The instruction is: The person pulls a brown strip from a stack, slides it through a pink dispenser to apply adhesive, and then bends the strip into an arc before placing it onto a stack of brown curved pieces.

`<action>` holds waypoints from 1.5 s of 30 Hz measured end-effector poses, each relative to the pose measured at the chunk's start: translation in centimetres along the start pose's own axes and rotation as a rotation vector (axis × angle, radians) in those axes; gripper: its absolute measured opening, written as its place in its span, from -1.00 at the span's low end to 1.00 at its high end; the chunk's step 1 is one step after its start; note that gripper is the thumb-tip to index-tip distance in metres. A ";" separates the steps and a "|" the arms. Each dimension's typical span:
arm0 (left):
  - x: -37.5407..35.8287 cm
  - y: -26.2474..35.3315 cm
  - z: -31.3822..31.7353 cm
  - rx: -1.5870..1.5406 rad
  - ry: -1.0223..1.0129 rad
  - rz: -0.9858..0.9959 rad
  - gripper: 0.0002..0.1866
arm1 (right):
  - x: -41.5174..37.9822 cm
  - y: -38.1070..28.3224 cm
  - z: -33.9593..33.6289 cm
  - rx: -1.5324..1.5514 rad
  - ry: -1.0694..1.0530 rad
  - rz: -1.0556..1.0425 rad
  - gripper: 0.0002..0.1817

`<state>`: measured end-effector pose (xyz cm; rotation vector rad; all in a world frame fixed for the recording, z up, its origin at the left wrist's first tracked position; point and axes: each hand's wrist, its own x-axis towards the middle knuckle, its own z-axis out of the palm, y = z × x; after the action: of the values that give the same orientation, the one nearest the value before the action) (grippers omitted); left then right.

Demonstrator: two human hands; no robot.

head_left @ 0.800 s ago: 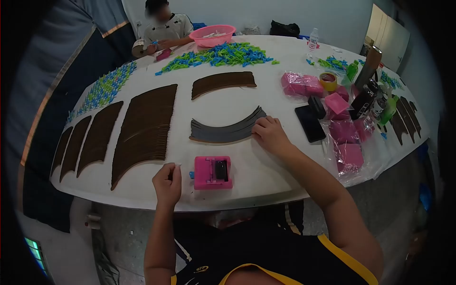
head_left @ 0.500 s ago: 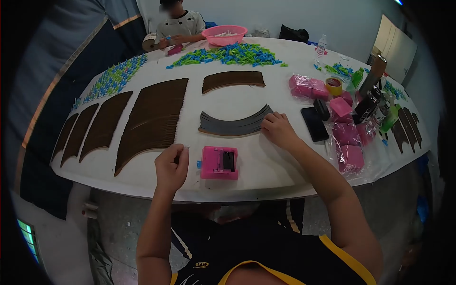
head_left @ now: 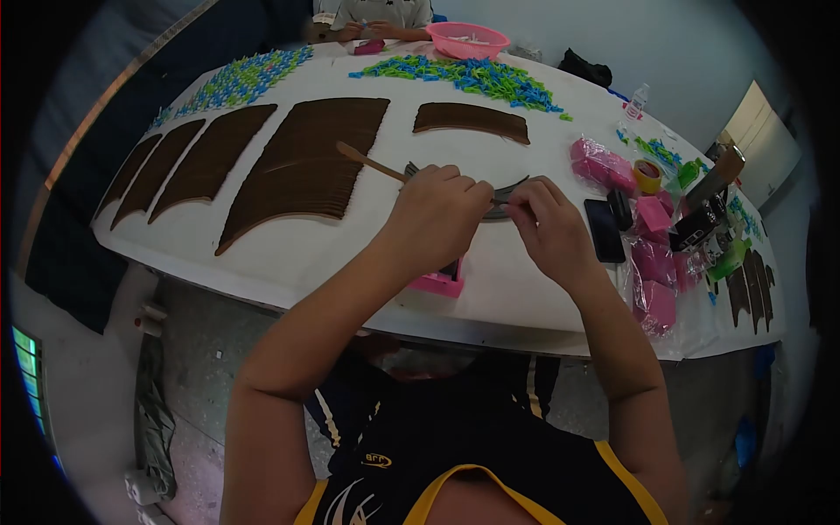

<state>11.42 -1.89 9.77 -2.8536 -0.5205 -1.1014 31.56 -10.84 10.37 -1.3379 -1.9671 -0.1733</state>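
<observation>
My left hand (head_left: 437,214) is closed around a thin brown strip (head_left: 372,163), whose free end sticks out to the left over the large stack of brown strips (head_left: 306,157). My right hand (head_left: 553,226) pinches beside it, fingertips on a strip end between the hands. Whether both hold the same strip I cannot make out. Beneath my fingers lies a curved stack of grey-faced strips (head_left: 500,213), mostly covered. A pink device (head_left: 444,282) on the table is partly hidden behind my left hand.
Smaller brown stacks (head_left: 214,157) lie at the left, another brown stack (head_left: 472,120) ahead. Blue and green clips (head_left: 472,80) are heaped near a pink basket (head_left: 468,41). A phone (head_left: 604,230), wrapped pink packs (head_left: 654,262) and bottles stand right. Across sits another person (head_left: 385,13).
My left hand has come up and right from beside the pink device to the grey stack and now holds a brown strip. My right hand stays at the stack's right end. The view has shifted.
</observation>
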 end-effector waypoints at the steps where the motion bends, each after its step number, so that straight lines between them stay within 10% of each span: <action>1: 0.1 -0.1 -0.4 -0.008 -0.004 -0.006 -0.90 | -0.6 0.2 0.1 0.093 0.023 0.035 -0.87; 21: 0.7 -2.5 -4.9 0.319 -0.534 0.248 -0.91 | -1.7 1.9 7.6 0.445 -0.291 0.154 -0.87; 45: 0.9 -2.1 -4.8 0.322 -0.557 0.271 -0.91 | -2.2 1.1 9.4 0.533 -0.219 0.183 -0.80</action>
<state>8.28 -0.42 13.83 -2.7927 -0.2755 -0.1527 28.24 -7.41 1.85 -1.2004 -1.8661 0.5685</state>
